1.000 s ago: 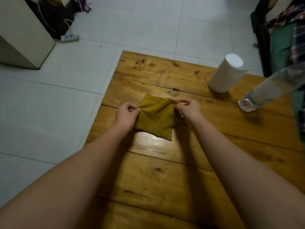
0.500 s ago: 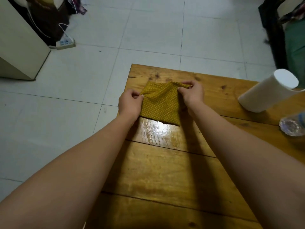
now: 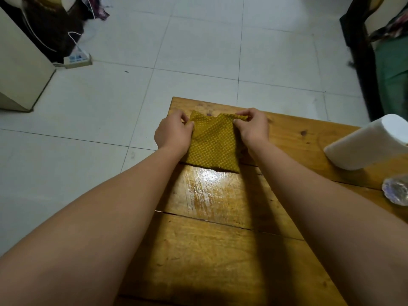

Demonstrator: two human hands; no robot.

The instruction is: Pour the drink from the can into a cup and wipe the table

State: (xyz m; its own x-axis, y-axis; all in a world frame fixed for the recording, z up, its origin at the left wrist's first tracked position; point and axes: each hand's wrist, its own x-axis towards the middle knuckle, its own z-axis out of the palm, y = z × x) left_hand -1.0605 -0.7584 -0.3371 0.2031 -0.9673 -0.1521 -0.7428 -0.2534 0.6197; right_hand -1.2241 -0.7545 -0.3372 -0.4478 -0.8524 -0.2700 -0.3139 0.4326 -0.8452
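Observation:
A mustard-yellow dotted cloth (image 3: pixel 213 144) lies flat on the wooden table (image 3: pixel 220 250), close to its far left corner. My left hand (image 3: pixel 173 133) pinches the cloth's upper left corner. My right hand (image 3: pixel 252 127) pinches its upper right corner. A wet, shiny streak (image 3: pixel 204 188) runs across the board just in front of the cloth. No can or cup is in view.
A white paper towel roll (image 3: pixel 366 144) stands at the right of the table, with the base of a clear plastic bottle (image 3: pixel 396 191) beside it. Beyond the table are tiled floor, a power strip (image 3: pixel 78 59), a beige cabinet (image 3: pixel 19 69) and a dark chair (image 3: pixel 362 58).
Both hands have pushed the cloth away from me toward the table's far left corner, leaving a wet streak behind it. The view has swung left, so the roll and bottle sit further right.

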